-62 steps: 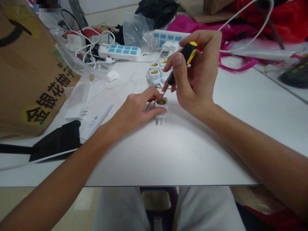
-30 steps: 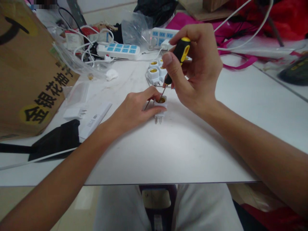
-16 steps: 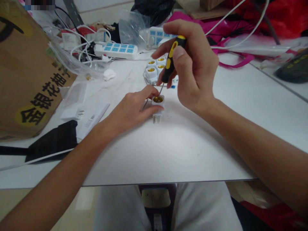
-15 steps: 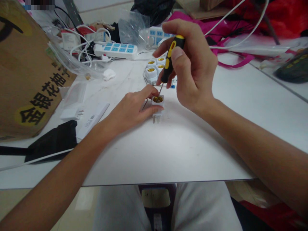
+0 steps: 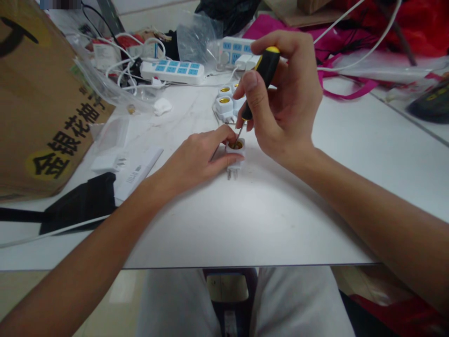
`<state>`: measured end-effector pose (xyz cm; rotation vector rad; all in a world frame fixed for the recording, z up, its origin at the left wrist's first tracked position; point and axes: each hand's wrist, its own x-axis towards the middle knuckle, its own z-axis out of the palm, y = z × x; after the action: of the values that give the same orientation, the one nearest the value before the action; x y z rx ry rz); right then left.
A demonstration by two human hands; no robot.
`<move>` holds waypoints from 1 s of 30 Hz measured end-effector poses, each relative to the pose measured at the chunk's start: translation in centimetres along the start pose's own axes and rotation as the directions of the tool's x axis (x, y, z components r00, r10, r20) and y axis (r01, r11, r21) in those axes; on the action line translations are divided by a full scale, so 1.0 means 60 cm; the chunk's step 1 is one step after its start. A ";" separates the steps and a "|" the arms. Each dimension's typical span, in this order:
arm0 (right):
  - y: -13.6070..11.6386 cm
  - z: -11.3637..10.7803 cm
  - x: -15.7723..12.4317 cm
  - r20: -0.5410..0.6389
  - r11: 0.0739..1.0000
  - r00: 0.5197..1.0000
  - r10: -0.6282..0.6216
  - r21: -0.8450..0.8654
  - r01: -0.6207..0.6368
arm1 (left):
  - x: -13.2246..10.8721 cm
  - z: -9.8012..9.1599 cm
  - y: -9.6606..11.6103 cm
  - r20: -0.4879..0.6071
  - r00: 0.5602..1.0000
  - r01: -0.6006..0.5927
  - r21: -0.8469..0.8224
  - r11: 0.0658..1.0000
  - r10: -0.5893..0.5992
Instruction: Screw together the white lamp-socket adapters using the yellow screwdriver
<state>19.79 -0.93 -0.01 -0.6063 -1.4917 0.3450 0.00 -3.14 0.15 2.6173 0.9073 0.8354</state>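
My left hand (image 5: 206, 152) pinches a small white plug-in lamp socket (image 5: 241, 152) between thumb and fingers on the white table. The socket's gold threaded opening faces up, and its metal plug prongs point toward me. Above it, my right hand (image 5: 284, 98) grips a black and yellow screwdriver (image 5: 266, 68). The thin metal shaft slants down into the socket's opening; its tip is hidden inside. Just behind my hands stand several similar white lamp sockets (image 5: 224, 105), partly covered by my right hand.
White power strips (image 5: 171, 70) with blue outlets and tangled cables lie at the back. On the left are a large cardboard box (image 5: 42, 117), a white adapter (image 5: 105, 162), a white paper box (image 5: 138, 175) and a black flat object (image 5: 80, 201). A magenta bag (image 5: 351, 93) lies back right.
My right hand has turned the screwdriver handle, so its yellow patches now show less. The whole view has shifted slightly. My left hand keeps its hold on the lamp socket.
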 end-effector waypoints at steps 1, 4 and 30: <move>0.000 -0.002 0.000 0.007 1.000 1.000 0.011 -0.008 -0.011 | 0.000 0.000 0.000 0.000 1.000 0.004 -0.003 1.000 -0.004; -0.002 -0.006 0.001 0.027 1.000 1.000 -0.016 -0.021 0.016 | -0.001 0.001 0.000 0.000 1.000 0.012 -0.007 1.000 -0.012; -0.014 -0.010 0.009 0.052 0.980 0.989 -0.138 -0.135 0.144 | 0.000 0.000 0.003 0.014 0.999 0.039 -0.011 0.999 -0.039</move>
<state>20.28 -1.40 0.93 -0.6017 -1.5994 0.1464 0.10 -3.30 0.22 2.5844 0.9439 0.8089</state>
